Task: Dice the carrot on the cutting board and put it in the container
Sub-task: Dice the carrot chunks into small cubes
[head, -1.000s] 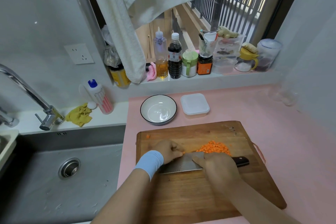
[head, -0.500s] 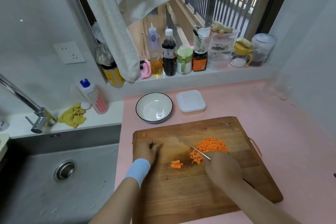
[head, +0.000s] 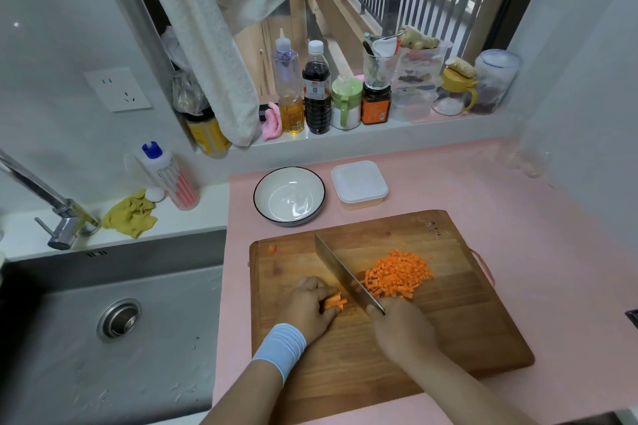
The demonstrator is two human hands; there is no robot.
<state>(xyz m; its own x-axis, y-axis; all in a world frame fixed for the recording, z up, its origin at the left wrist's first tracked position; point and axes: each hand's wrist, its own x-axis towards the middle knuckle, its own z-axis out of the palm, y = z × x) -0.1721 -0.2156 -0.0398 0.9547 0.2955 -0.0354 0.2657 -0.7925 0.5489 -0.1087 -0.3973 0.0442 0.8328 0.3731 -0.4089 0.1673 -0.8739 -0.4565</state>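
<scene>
Here, the left hand [head: 307,304] pinches the carrot sticks [head: 335,302] and the right hand [head: 402,331] grips the knife [head: 345,272] (blade just beside them); cuts are best narrow, even and clear of the holding hand.

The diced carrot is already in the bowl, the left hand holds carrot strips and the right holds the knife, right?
No: the head view shows the diced carrot piled on the cutting board, not in the bowl. The left hand does hold carrot strips and the right hand the knife.
</scene>
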